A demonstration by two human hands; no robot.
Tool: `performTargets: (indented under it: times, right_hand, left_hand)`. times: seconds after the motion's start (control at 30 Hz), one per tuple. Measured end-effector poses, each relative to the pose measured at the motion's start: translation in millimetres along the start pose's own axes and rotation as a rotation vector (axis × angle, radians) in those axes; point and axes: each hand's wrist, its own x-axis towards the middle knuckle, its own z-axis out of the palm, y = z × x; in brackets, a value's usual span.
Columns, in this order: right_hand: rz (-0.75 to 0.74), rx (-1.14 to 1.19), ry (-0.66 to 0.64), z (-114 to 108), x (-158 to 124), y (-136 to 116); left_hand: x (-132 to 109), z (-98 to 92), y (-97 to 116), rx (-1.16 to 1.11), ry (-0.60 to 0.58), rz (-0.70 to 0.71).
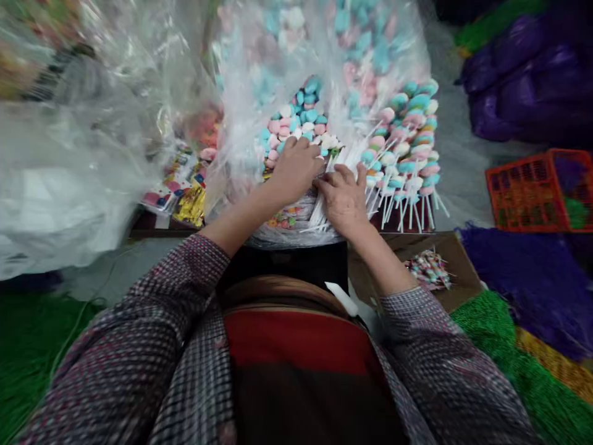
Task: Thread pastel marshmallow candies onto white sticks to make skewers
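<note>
My left hand [296,165] lies curled over a bundle of white sticks [330,185] tipped with pastel pink, blue and white sweets [301,117], in front of me. My right hand [343,196] presses on the same bundle from the right, fingers bent and pinching the sticks. Both hands rest on clear plastic wrap [259,68] around the sweets. More stick sweets [410,142] fan out to the right of my right hand.
Large clear plastic bags [69,154] fill the left. Small coloured packets [180,185] lie beside them. An orange crate [540,188] stands at the right, with purple bags [528,80] behind. A cardboard box [435,272] holds a small sweet bundle. Green and purple material [519,321] lies at lower right.
</note>
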Motion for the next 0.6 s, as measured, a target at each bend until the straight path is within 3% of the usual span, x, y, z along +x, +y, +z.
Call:
performTargets:
  times: [0.1,0.23,0.6]
  right_hand:
    - [0.003,-0.006,0.019,5,0,1]
    - [0.02,0.0,0.04,9,-4,1]
    - [0.025,-0.012,0.048,11,-5,1]
  left_hand:
    - [25,18.4,-4,-0.052,0.058,0.025]
    - [51,34.1,-6,-0.123,0.137,-0.048]
    - [77,24.7,-1,0.004,0.023,-0.065]
